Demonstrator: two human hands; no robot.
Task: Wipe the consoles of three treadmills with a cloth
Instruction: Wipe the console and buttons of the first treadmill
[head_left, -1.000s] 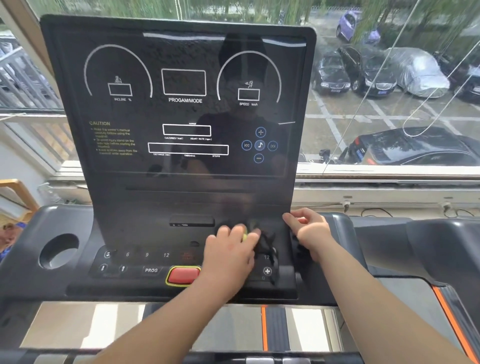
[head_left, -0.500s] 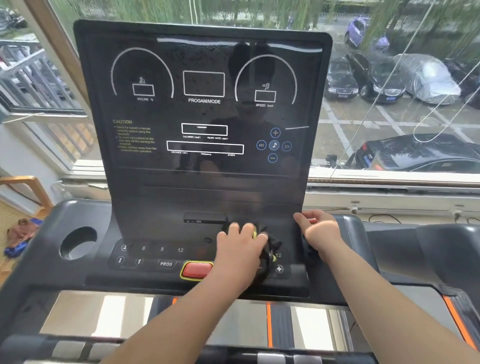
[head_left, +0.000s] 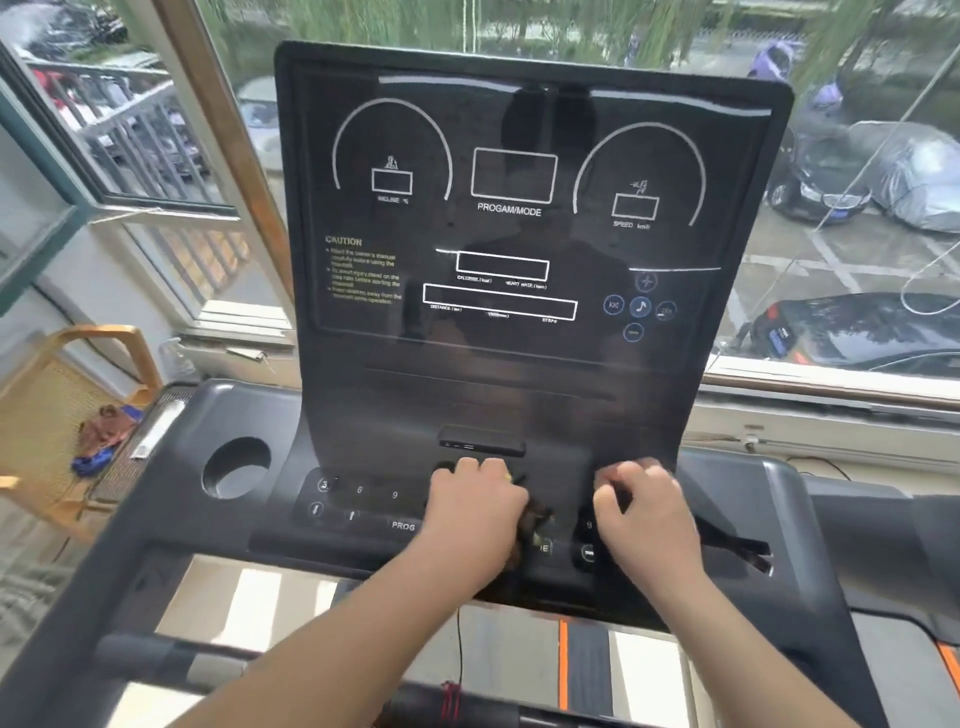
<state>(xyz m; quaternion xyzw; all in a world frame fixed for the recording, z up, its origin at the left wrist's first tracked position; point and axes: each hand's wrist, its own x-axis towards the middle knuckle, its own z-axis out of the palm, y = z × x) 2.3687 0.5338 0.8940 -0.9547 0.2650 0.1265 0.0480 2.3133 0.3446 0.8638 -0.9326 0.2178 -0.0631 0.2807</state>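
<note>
The black treadmill console (head_left: 519, 218) stands upright before me, with its button panel (head_left: 363, 499) sloping toward me below it. My left hand (head_left: 475, 512) grips a bunched dark cloth (head_left: 537, 519) and presses it onto the middle of the button panel, so most of the cloth is hidden under it. My right hand (head_left: 644, 514) is blurred. It rests with bent fingers on the right part of the panel, just right of the cloth, and I see nothing in it.
A round cup holder (head_left: 236, 467) is sunk into the console's left wing. A wooden chair (head_left: 62, 415) with some cloth items on it stands at the left. The treadmill belt (head_left: 582, 670) with an orange stripe runs below. Windows behind show parked cars (head_left: 852, 332).
My left hand has slid the cloth leftward across the button panel and now covers the red stop button. My right hand has left the console's right edge and moved onto the panel.
</note>
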